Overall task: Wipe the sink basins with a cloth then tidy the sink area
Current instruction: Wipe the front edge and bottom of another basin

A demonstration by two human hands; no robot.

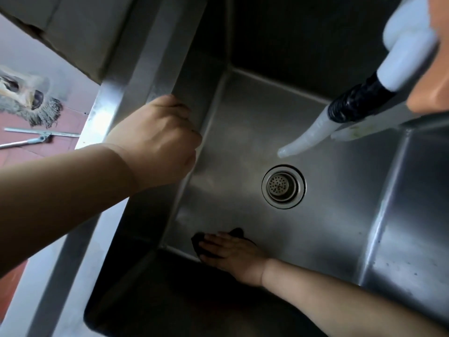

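Wiping step under way: right hand (230,251), fingers flat, presses the dark cloth (198,242) onto the basin (328,190) floor near its front-left corner, left hand (158,139) curled over the rim; next, sweep toward the drain (283,186).

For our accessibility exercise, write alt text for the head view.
A right hand presses a dark cloth flat on a steel sink basin floor near the drain. The left hand grips the basin's rim; a hose hangs above.
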